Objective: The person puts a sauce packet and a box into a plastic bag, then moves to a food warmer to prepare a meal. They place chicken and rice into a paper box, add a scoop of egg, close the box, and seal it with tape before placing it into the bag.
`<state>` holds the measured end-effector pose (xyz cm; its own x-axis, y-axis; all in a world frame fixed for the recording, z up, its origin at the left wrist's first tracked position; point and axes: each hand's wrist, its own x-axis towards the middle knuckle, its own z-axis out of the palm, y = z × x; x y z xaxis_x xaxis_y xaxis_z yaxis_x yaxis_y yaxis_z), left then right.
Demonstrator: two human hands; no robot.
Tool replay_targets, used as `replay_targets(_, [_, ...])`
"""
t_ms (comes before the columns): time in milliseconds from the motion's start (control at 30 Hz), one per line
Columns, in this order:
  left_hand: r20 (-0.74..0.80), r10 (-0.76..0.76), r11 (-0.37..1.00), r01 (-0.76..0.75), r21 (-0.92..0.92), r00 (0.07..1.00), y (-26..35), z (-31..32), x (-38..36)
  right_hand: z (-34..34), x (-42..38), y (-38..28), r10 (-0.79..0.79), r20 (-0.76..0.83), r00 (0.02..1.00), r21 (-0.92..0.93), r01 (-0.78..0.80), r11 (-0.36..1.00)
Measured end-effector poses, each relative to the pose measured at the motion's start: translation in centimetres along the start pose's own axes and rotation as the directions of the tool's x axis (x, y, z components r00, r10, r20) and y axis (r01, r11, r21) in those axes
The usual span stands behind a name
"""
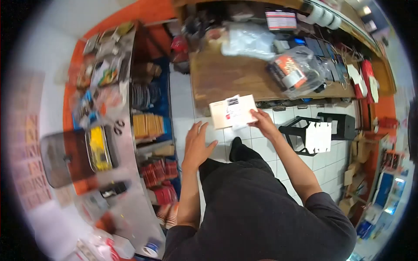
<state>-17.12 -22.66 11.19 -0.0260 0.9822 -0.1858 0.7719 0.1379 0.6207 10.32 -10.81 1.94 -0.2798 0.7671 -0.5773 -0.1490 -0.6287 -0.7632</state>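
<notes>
My right hand (264, 123) grips the right edge of a flat cream-coloured packet (219, 114), held out in front of my body above the tiled floor. A white label (234, 111) with black print and a small red mark lies on the packet's face. Lower and to the left, my left hand (198, 144) is apart from the packet, its fingers spread and nothing in them. What the packet contains cannot be seen.
Ahead stands a wooden desk (230, 76) bearing a plastic-wrapped orange and black box (288, 71). A black stool (295, 135) is at the right. Along the left runs a counter (138, 217) with a yellow-filled container (100, 148) and scissors (118, 127), above stocked shelves.
</notes>
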Motion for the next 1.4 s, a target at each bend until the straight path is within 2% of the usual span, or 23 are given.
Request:
replay_targets(33, [-0.037, 0.118, 0.992, -0.120, -0.037, 0.992, 1.6, 0.6, 2.0, -2.7, 0.2, -1.2, -0.009, -0.043, 0.999, -0.003, 0.009, 1.000])
replay_targets(200, [0.017, 0.355, 0.931, -0.352, -0.093, 0.935, 7.2, 1.2, 18.3, -8.1, 7.9, -3.5, -0.084, -0.118, 0.989, 0.125, 0.098, 0.987])
replay_targets(267, [0.034, 0.421, 0.904, -0.416, -0.096, 0.906, 8.7, 1.6, 25.2, -8.7, 11.6, -2.1, -0.333, -0.167, 0.928, -0.267, 0.282, 0.922])
replay_targets(300, [0.038, 0.474, 0.876, -0.467, -0.118, 0.880, 9.4, 2.0, 28.9, -9.2, 12.3, -2.1, -0.401, -0.243, 0.883, -0.649, 0.159, 0.744])
replay_targets(333, [0.062, 0.483, 0.872, -0.474, -0.117, 0.873, 9.7, 2.9, 32.7, -8.2, 10.4, -4.1, -0.545, -0.249, 0.800, -0.766, 0.181, 0.617])
replay_targets(400, [0.118, 0.441, 0.889, -0.414, -0.196, 0.890, 9.3, 5.8, 39.7, -8.4, 7.4, -6.8, -0.583, -0.137, 0.801, -0.654, 0.369, 0.660])
replay_targets(433, [0.126, 0.474, 0.876, -0.451, -0.173, 0.872, 8.7, 7.3, 43.0, -9.2, 5.7, -7.9, -0.438, -0.040, 0.898, -0.512, 0.358, 0.781])
replay_targets(533, [0.107, 0.521, 0.853, -0.522, -0.023, 0.847, 4.9, 11.7, 52.1, -11.5, 0.3, -10.4, -0.098, 0.219, 0.971, -0.078, 0.118, 0.990])
replay_targets(600, [0.209, 0.520, 0.849, -0.529, -0.018, 0.828, 2.5, 12.7, 55.2, -12.9, -2.9, -11.9, -0.002, 0.222, 0.975, -0.147, 0.035, 0.988])
replay_targets(667, [0.412, 0.336, 0.911, -0.403, 0.087, 0.847, 2.7, 12.2, 57.1, -13.9, -4.5, -14.0, -0.034, 0.190, 0.981, -0.074, 0.049, 0.996])
replay_targets(733, [0.501, 0.334, 0.828, -0.502, 0.248, 0.798, 4.2, 11.4, 57.9, -14.7, -5.8, -16.8, -0.055, 0.147, 0.988, 0.021, 0.053, 0.998])
replay_targets(900, [0.647, 0.247, 0.869, -0.461, 0.182, 0.721, 7.5, 10.1, 58.2, -15.5, -4.4, -26.6, -0.246, 0.099, 0.964, -0.177, 0.261, 0.949])
replay_targets(967, [0.504, 0.475, 0.751, -0.631, 0.195, 0.721, 7.7, 9.7, 57.6, -15.2, -3.0, -30.3, -0.257, 0.089, 0.962, -0.275, 0.272, 0.922])
replay_targets(1033, [0.453, 0.519, 0.685, -0.670, 0.287, 0.725, 7.1, 10.0, 57.3, -14.0, -0.3, -32.5, -0.267, 0.096, 0.959, -0.380, 0.283, 0.881])
replay_targets(1100, [0.411, 0.567, 0.614, -0.699, 0.367, 0.714, 7.1, 10.6, 56.5, -11.6, 3.9, -33.9, -0.413, 0.086, 0.907, -0.532, 0.392, 0.751])
replay_targets(1167, [0.167, 0.467, 0.835, -0.496, 0.240, 0.868, 8.8, 10.1, 55.5, -8.6, 10.9, -30.5, -0.685, 0.132, 0.716, -0.701, 0.556, 0.446])
replay_targets(1200, [0.155, 0.451, 0.842, -0.476, 0.252, 0.879, 9.9, 9.0, 54.3, -7.6, 13.9, -29.8, -0.488, 0.198, 0.850, -0.774, 0.441, 0.455])
replay_targets(1233, [0.069, 0.435, 0.891, -0.440, 0.111, 0.898, 11.5, 7.7, 52.5, -6.3, 18.2, -29.3, -0.213, 0.235, 0.948, -0.827, 0.311, 0.468])
replay_targets(1267, [-0.018, 0.410, 0.910, -0.411, -0.051, 0.912, 13.7, 6.5, 50.7, -5.3, 22.8, -26.6, -0.069, 0.246, 0.967, -0.897, 0.254, 0.362])
replay_targets(1300, [-0.009, 0.263, 0.965, -0.263, 0.006, 0.965, 16.5, 4.0, 48.4, -5.1, 27.1, -21.9, -0.198, 0.232, 0.952, -0.943, 0.270, 0.195])
replay_targets(1333, [-0.228, 0.374, 0.817, -0.436, -0.378, 0.899, 13.5, 4.0, 47.1, -5.3, 30.0, -18.4, -0.323, 0.234, 0.917, -0.967, 0.255, 0.025])
replay_targets(1367, [-0.355, 0.111, 0.883, -0.256, -0.394, 0.928, 15.4, 1.8, 44.0, -5.6, 31.3, -17.5, -0.307, 0.236, 0.922, -0.968, 0.251, 0.007])
replay_targets(1400, [-0.154, 0.129, 0.922, -0.176, -0.344, 0.980, 15.7, -2.6, 41.7, -5.6, 32.1, -16.9, -0.404, 0.265, 0.876, -0.962, 0.268, -0.051])
